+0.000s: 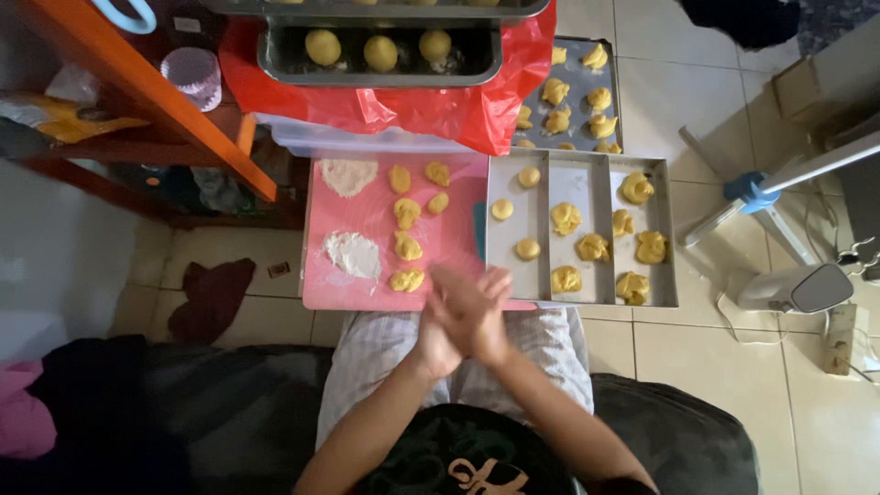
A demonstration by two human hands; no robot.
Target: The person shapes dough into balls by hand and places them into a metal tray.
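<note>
— Pink is the landmark: the pink mat (458,229) on the floor. Where are the hands against it?

— At its near edge. The left hand (440,330) and right hand (481,312) are pressed palm to palm, fingers slanting up toward the mat, forearms meeting in a V above the lap. They blur; whether dough sits between the palms, I cannot tell.

— What lies on the mat?

— Yellow dough pieces (407,246) in a loose column down its middle, and two pale flour patches (354,255) on its left half. Its right strip near the hands is bare.

— And beside it?

— Touching its right edge, a metal tray (600,298) with three lanes: round dough balls (526,248) in the lane nearest the mat, twisted pieces (593,247) in the other two.

— Farther off?

— Beyond the mat, a red plastic bag (440,110) under a dark pan (275,64) holding three balls, and a flat sheet (573,119) of more twisted pieces. Left of the mat, an orange wooden shelf (147,92); all around, beige tiled floor (715,367).
</note>
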